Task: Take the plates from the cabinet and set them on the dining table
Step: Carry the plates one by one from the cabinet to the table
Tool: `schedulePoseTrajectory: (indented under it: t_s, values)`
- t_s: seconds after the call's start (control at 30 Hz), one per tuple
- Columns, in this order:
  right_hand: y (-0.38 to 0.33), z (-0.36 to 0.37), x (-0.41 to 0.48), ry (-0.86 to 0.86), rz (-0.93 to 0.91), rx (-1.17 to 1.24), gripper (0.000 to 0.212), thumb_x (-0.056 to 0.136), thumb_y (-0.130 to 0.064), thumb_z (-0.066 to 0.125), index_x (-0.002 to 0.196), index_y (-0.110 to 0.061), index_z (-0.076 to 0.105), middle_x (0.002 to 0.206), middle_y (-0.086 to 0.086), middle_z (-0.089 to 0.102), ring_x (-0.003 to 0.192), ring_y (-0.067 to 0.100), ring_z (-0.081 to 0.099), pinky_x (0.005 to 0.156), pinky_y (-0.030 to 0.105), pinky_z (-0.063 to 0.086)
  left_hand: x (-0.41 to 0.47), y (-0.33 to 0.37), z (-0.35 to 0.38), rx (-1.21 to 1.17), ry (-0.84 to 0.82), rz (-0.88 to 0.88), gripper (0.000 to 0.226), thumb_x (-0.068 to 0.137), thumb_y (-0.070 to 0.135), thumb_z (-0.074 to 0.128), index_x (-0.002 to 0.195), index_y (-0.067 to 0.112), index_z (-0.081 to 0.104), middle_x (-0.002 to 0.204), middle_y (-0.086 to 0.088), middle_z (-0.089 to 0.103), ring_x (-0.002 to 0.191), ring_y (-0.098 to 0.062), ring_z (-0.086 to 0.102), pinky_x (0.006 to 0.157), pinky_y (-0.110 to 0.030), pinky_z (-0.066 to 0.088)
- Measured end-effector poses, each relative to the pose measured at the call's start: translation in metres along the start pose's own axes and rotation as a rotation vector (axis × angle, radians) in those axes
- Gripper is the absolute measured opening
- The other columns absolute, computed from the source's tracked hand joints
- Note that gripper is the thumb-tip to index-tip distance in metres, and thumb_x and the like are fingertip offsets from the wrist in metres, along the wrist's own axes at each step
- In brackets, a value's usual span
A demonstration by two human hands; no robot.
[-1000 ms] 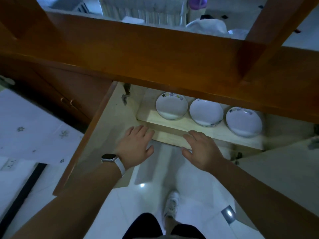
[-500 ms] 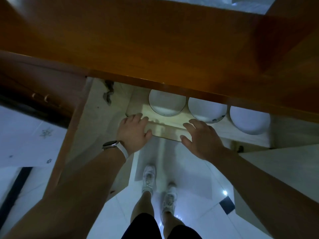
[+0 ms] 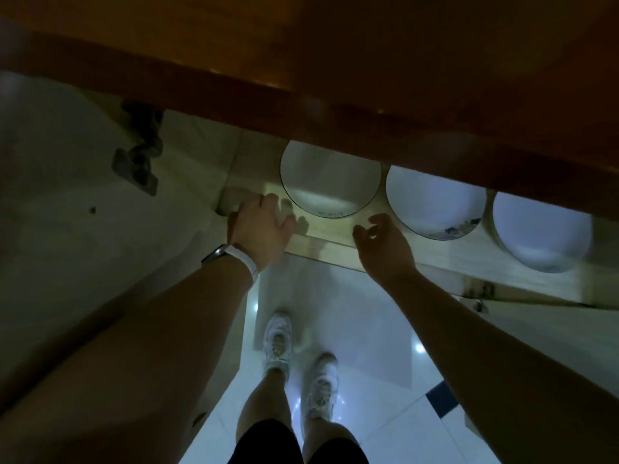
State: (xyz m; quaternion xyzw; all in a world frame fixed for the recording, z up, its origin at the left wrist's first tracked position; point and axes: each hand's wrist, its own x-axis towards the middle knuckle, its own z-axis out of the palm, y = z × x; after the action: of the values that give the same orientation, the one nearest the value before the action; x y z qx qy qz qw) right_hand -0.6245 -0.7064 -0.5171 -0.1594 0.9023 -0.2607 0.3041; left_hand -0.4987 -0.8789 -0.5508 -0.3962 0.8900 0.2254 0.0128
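Reaching deeper than a second ago, the left hand (image 3: 259, 226) is lying on the shelf (image 3: 321, 244) with fingers spread, just beside the rim of the leftmost plate (image 3: 330, 185). The right hand (image 3: 385, 244) is lifting off the shelf edge, fingers loosely curled, holding nothing, in front of the gap between that plate and the middle plate (image 3: 435, 205). A third plate (image 3: 541, 232) is sitting further right in the same row inside the cabinet (image 3: 368, 78); the left hand is nearer its plate.

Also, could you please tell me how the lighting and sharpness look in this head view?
Head view: dim throughout, the wooden cabinet top nearly black; the three plates are brightest, the right plate smeared by blur; small glare spots on the floor; left hand lit, right hand in shadow.
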Motion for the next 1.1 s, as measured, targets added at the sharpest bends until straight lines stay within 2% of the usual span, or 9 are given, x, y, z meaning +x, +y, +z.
schedulePoseTrajectory:
  t_s: [0.13, 0.3, 0.37, 0.47, 0.53, 0.67, 0.87, 0.97, 1.1]
  values:
    - [0.005, 0.012, 0.030, 0.053, 0.114, 0.136, 0.045, 0.094, -0.033, 0.053, 0.131, -0.009, 0.047, 0.070, -0.013, 0.052, 0.082, 0.014, 0.052, 0.082, 0.027, 0.036, 0.024, 0.006, 0.013, -0.374, -0.025, -0.222, 0.044, 0.087, 0.045, 0.059, 0.118, 0.014, 0.056, 0.104, -0.002, 0.060, 0.097, -0.022, 0.057, 0.081, -0.031, 0.045]
    - [0.009, 0.026, 0.056, 0.057, 0.212, 0.430, 0.050, 0.083, -0.037, 0.059, 0.126, -0.014, 0.052, 0.095, 0.006, 0.066, 0.078, 0.018, 0.064, 0.079, 0.043, 0.058, 0.051, 0.004, 0.024, -0.594, -0.048, -0.310, 0.033, 0.087, 0.038, 0.062, 0.100, 0.008, 0.062, 0.092, -0.006, 0.068, 0.085, -0.022, 0.062, 0.075, -0.030, 0.048]
    - [0.007, 0.029, 0.063, 0.042, 0.227, 0.526, 0.044, 0.084, -0.032, 0.059, 0.124, -0.014, 0.054, 0.097, 0.009, 0.066, 0.074, 0.019, 0.065, 0.071, 0.041, 0.061, 0.060, 0.003, 0.024, -0.624, -0.057, -0.290, 0.030, 0.086, 0.034, 0.062, 0.098, 0.007, 0.064, 0.091, -0.007, 0.070, 0.085, -0.023, 0.064, 0.070, -0.028, 0.048]
    - [0.003, 0.028, 0.072, 0.061, 0.204, 0.567, 0.039, 0.085, -0.025, 0.058, 0.122, -0.013, 0.053, 0.092, 0.007, 0.065, 0.070, 0.021, 0.064, 0.068, 0.043, 0.061, 0.071, 0.003, 0.022, -0.632, -0.086, -0.240, 0.031, 0.088, 0.023, 0.061, 0.113, 0.004, 0.058, 0.102, -0.009, 0.067, 0.086, -0.023, 0.060, 0.063, -0.024, 0.044]
    - [0.000, 0.030, 0.078, 0.074, 0.166, 0.604, 0.040, 0.085, -0.019, 0.058, 0.123, -0.013, 0.051, 0.094, 0.007, 0.064, 0.073, 0.023, 0.063, 0.061, 0.040, 0.060, 0.079, 0.004, 0.020, -0.582, -0.097, -0.186, 0.035, 0.090, 0.021, 0.058, 0.121, 0.006, 0.053, 0.109, -0.010, 0.064, 0.090, -0.025, 0.057, 0.070, -0.027, 0.043]
    - [-0.003, 0.038, 0.088, 0.097, 0.144, 0.698, 0.054, 0.082, -0.005, 0.057, 0.132, -0.022, 0.046, 0.102, -0.002, 0.057, 0.094, 0.026, 0.058, 0.061, 0.036, 0.059, 0.091, 0.007, 0.022, -0.538, -0.083, -0.198, 0.029, 0.089, 0.018, 0.053, 0.116, 0.009, 0.054, 0.104, -0.011, 0.064, 0.089, -0.029, 0.060, 0.069, -0.032, 0.050]
    - [-0.006, 0.032, 0.072, 0.078, 0.114, 0.799, 0.053, 0.083, 0.009, 0.046, 0.124, -0.024, 0.047, 0.099, -0.008, 0.054, 0.092, 0.022, 0.057, 0.063, 0.038, 0.060, 0.080, 0.004, 0.025, -0.581, -0.028, -0.199, 0.028, 0.091, 0.009, 0.051, 0.119, 0.007, 0.056, 0.099, -0.007, 0.062, 0.083, -0.021, 0.055, 0.052, -0.016, 0.038]
    - [-0.010, 0.026, 0.053, 0.019, 0.060, 0.856, 0.058, 0.081, 0.013, 0.040, 0.109, -0.038, 0.045, 0.103, -0.010, 0.053, 0.094, 0.020, 0.056, 0.064, 0.037, 0.059, 0.058, 0.006, 0.018, -0.661, 0.004, -0.192, 0.031, 0.091, 0.003, 0.050, 0.121, 0.008, 0.058, 0.102, -0.004, 0.062, 0.090, -0.016, 0.054, 0.069, -0.017, 0.045]
    - [-0.010, 0.014, 0.026, -0.009, 0.062, 0.846, 0.056, 0.082, 0.010, 0.040, 0.127, -0.024, 0.043, 0.109, -0.008, 0.054, 0.099, 0.018, 0.056, 0.071, 0.045, 0.060, 0.030, 0.011, 0.007, -0.732, 0.012, -0.245, 0.028, 0.091, 0.004, 0.050, 0.118, 0.005, 0.057, 0.107, -0.004, 0.061, 0.094, -0.014, 0.054, 0.073, -0.020, 0.042]
